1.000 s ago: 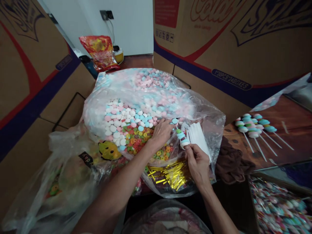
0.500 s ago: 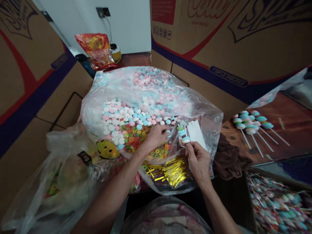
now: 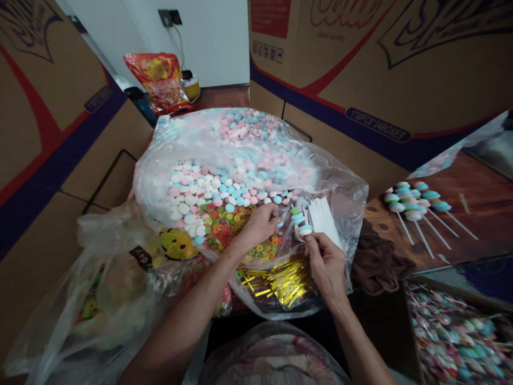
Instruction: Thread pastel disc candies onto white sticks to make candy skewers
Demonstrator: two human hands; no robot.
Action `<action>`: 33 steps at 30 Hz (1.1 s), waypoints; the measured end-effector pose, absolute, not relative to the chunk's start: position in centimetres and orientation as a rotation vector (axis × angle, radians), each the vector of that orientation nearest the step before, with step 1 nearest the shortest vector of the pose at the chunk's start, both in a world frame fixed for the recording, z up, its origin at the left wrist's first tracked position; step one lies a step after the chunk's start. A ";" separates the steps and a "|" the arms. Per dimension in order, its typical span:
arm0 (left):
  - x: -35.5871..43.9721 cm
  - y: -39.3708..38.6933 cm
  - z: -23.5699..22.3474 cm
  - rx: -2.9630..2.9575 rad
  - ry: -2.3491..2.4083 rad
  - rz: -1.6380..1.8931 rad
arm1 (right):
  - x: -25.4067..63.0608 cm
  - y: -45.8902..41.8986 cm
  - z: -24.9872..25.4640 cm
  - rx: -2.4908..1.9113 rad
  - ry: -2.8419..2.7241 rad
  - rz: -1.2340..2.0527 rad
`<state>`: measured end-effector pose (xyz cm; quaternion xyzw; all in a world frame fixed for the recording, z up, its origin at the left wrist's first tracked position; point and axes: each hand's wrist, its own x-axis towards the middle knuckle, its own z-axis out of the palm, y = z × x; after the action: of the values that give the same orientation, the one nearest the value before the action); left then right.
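left hand (image 3: 258, 224): fingers curled down into the pile of small ring candies (image 3: 226, 222), pinched shut on something tiny. Can't tell if there's actually a piece between the fingertips, honestly too small.

right hand (image 3: 326, 262): closed around the bottom of a skewer (image 3: 300, 222) that already has a few discs stacked on it (green, blue, pink, white-ish). It's upright-ish, tilted a bit toward the left hand, just beside it.

white sticks (image 3: 323, 219): a bundle fanned out right behind the skewer, touching the right hand's fingers, near the right edge of the big bag.

big clear bag (image 3: 344, 187): wide open, holds pretty much everything. Marshmallow discs (image 3: 200, 187) in pink/white/blue fill the far and middle part, the colourful rings sit closer to the near edge.

gold twist ties (image 3: 280, 278): a shiny heap at the near edge of the bag, between the two wrists.

finished skewers (image 3: 412, 206): a handful lying on the brown table (image 3: 473, 187) well off to the right, sticks pointing toward the near right corner.

brown cloth (image 3: 377, 264): bunched up between the bag and the table.

cardboard boxes (image 3: 360, 64): big printed ones walling in the left and far right.

red snack bag (image 3: 158, 80): way at the back by the wall.
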<state>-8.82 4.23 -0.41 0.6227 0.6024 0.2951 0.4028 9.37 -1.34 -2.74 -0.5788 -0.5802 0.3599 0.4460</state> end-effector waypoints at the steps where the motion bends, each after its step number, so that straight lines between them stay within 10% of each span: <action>1: -8.7 4.2 -0.5 1.631 1.549 0.750 | 9.4 -1.4 -2.8 -1.434 -1.438 0.892; 33: -8.7 1.8 -2.5 1.070 1.424 1.332 | 8.1 -3.2 -1.9 -1.445 -1.700 0.843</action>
<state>-8.66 1.82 -2.45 0.4314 0.5739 0.5369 0.4430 8.11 -3.17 -1.87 -0.5630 -0.6625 0.3285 0.3691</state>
